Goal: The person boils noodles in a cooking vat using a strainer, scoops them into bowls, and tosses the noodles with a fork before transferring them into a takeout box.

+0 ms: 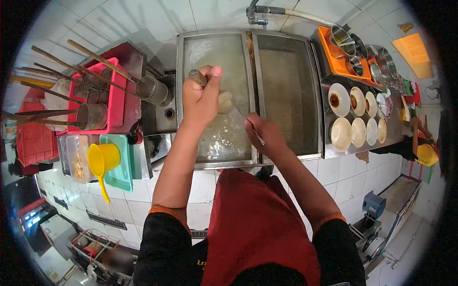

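My left hand (pixel 201 97) is wrapped round a wooden handle (pixel 196 77), thumb on top, over the left basin of cloudy, steaming water (pixel 222 143). Just right of that fist a pale, rounded mass (pixel 225 102) shows at the water; whatever holds it is mostly hidden. My right hand (pixel 265 136) is closed on a thin metal utensil (pixel 259 138), whose far end reaches up and left to the pale mass. The right basin (pixel 288 90) beside it holds darker, brownish water.
Wooden-handled noodle strainers (pixel 151 89) stand at left, several in a pink bin (pixel 117 114). A yellow dipper (pixel 98 159) overlaps a turquoise tray (pixel 125 183). Several sauced bowls (pixel 341 136) line the right counter below an orange tray (pixel 327 45) of metal pots. A person's arm (pixel 420 128) shows far right.
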